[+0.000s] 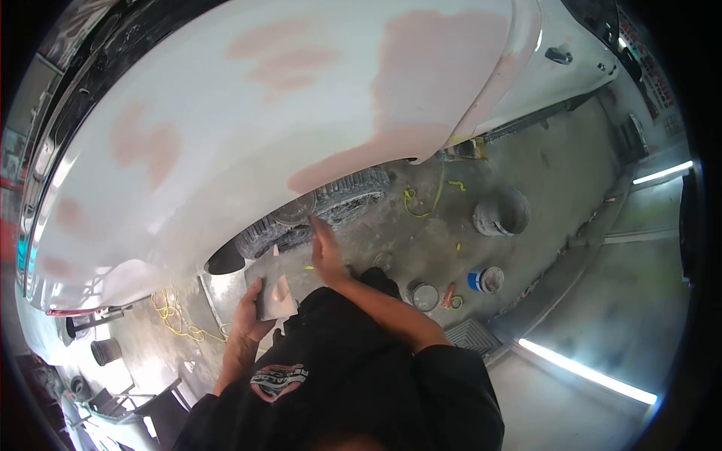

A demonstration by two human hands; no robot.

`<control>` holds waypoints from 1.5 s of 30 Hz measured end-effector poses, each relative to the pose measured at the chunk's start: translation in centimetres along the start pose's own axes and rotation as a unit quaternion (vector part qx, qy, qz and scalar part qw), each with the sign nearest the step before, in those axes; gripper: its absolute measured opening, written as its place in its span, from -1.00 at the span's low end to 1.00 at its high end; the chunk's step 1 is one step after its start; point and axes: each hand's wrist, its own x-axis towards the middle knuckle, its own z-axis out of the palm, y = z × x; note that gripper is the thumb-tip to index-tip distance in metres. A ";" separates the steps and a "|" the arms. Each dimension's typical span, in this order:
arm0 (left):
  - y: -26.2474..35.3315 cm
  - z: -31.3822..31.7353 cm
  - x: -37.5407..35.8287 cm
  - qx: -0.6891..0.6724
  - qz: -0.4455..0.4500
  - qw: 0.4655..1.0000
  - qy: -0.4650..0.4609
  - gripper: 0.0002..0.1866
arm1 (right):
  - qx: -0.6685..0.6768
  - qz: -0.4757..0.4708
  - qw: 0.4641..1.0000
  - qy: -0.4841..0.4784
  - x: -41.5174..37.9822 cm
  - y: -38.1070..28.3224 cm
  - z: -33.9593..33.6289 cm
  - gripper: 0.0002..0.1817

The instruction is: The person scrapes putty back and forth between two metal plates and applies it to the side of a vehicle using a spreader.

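Observation:
In the head view my left hand (247, 316) grips a flat grey board (277, 301) by its left edge, with a smear of pinkish body filler (281, 289) on top. My right hand (327, 254) is raised to the right of the board, in front of the tire (350, 197). Its fingers are pressed together and slightly blurred, and what they hold is hidden. A round grey disc (295, 211) shows at the tire, close to my right fingertips. Above both hands spreads the white car fender (241, 135), with several pinkish filler patches (432, 71).
On the concrete floor stand a grey bucket (502, 213), an open can (423, 296) and a blue-labelled can (487, 280). A red item (449, 295) lies between the cans. Yellow cord (177, 316) runs across the floor at left. A metal drain grate (472, 336) lies behind my right elbow.

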 end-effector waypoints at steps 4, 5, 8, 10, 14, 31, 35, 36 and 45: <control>-0.6 0.2 1.2 -0.013 0.001 1.000 -0.024 -0.57 | 0.004 0.089 0.994 0.062 1.8 0.4 -3.4 -0.46; -0.9 0.5 1.7 -0.019 -0.002 0.999 -0.032 -0.57 | 0.030 0.130 0.989 0.069 2.4 -0.3 -4.8 -0.46; -2.1 1.8 4.0 0.021 0.009 0.998 -0.066 -0.57 | 0.037 0.199 0.979 -0.012 3.1 -3.0 -11.1 -0.50; -3.7 3.8 5.6 0.058 0.034 0.993 -0.099 -0.58 | -0.008 0.277 0.960 -0.039 4.2 -6.2 -16.1 -0.54; -7.0 10.5 7.8 0.054 0.091 0.982 -0.157 -0.62 | -0.082 0.122 0.977 -0.158 5.5 -13.4 -21.4 -0.46; -16.9 27.7 13.3 0.151 -0.027 0.972 -0.179 -0.64 | 0.152 0.440 0.845 0.264 0.4 4.4 -40.7 -0.69; -23.3 34.1 16.9 0.191 -0.023 0.974 -0.122 -0.60 | 0.205 0.396 0.846 0.293 3.5 11.8 -48.7 -0.71; -25.0 35.2 18.2 0.201 -0.025 0.974 -0.103 -0.59 | 0.195 0.410 0.844 0.285 4.7 12.8 -50.8 -0.70; -30.2 44.1 19.2 0.162 0.010 0.982 -0.094 -0.55 | 0.258 0.371 0.861 0.233 11.6 19.8 -62.0 -0.65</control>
